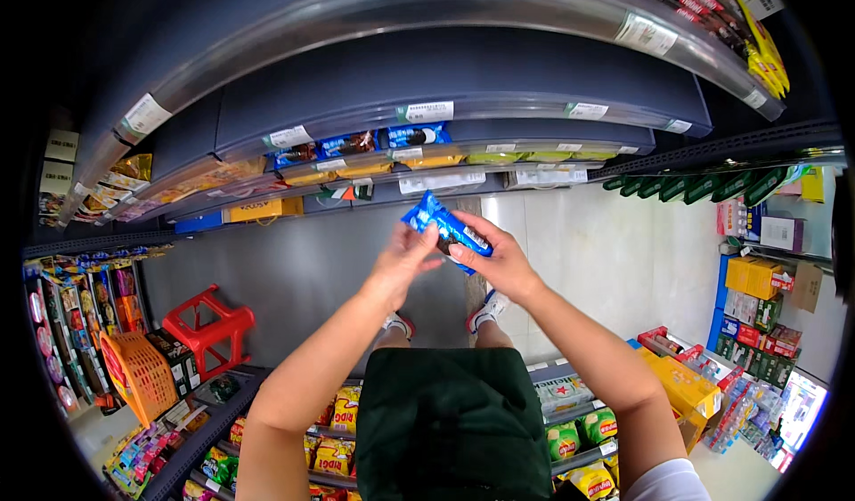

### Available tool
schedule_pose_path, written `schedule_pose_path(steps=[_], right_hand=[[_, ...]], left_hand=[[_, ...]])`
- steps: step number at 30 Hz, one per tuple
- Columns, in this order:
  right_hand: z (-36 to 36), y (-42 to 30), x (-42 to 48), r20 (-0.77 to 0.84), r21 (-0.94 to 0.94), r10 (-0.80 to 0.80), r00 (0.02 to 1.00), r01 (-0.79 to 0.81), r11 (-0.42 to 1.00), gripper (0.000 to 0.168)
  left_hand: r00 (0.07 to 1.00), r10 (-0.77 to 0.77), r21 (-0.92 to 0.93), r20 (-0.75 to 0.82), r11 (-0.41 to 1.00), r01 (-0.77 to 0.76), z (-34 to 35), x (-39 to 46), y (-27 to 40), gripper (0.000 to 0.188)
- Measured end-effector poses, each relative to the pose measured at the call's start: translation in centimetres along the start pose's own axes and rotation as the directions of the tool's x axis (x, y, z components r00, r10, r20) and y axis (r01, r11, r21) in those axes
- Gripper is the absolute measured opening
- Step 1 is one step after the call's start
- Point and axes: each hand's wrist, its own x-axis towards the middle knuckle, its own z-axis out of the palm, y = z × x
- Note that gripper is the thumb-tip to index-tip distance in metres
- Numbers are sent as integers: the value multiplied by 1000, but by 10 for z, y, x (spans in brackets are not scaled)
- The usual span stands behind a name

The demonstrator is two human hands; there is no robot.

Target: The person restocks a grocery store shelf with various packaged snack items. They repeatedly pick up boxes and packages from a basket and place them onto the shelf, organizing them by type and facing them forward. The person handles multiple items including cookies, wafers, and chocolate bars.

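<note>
Both my hands hold a blue snack packet (461,237) over the aisle floor. My right hand (497,254) grips its lower right end, with the thumb across the front. My left hand (407,250) pinches its left side between thumb and fingers and is slightly blurred. A dark round biscuit picture and a barcode show on the wrapper. Beyond my hands, similar blue packets (351,144) lie in a row on a shelf with a clear front strip (494,103). Yellow packets (427,161) sit on the tier below them.
A red plastic stool (210,327) and an orange basket (143,374) stand at the left. Crisp bags (334,456) fill shelves behind me. Yellow cartons (678,384) and bottle packs (741,407) stand at the right. Green packs (695,186) hang at the upper right.
</note>
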Motion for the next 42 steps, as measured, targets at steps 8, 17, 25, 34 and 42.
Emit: schedule_pose_path(steps=[8,17,25,34,42], right_hand=[[-22,30,36,-140,111,-88,986,104,988,46],[-20,45,140,-350,-104,-530,772,531,841,43],[-18,26,206,-478,-497,-658,582,438,749,40],[-23,41,228,-476,-682,-668,572,239,691,38],[-18,47,192,-459,-695,-753,472,337,635,37]], left_hand=[[988,149,128,-47,982,-142,-21,39,5,31],[869,487,82,-81,873,-482,-39,108,15,41],[686,698,683,-206,604,-410,-53,164,64,52],[636,714,709,-294,609,-356,-52,176,58,34],[701,662,563,-266,697,-445,-57,150,55,44]])
